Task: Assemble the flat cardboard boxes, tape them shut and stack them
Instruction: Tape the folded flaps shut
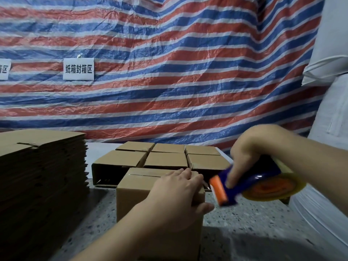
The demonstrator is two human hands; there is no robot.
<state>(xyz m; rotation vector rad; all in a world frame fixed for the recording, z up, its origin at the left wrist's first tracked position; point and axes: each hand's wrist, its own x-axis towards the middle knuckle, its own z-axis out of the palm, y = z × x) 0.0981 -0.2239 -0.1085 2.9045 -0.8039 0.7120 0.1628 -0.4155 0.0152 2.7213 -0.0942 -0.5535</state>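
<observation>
our left hand [175,193] presses flat on the box [143,187] at lower centre; our right hand [250,157] grips the tape dispenser [250,183]. we judge taping is next: bring its roller onto the seam.

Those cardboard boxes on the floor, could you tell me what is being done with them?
A person is sealing them. The left hand presses on the top of the nearest box, while the right hand grips a tape dispenser beside it. Assembled boxes sit behind; flat cardboard is stacked at left.
</observation>
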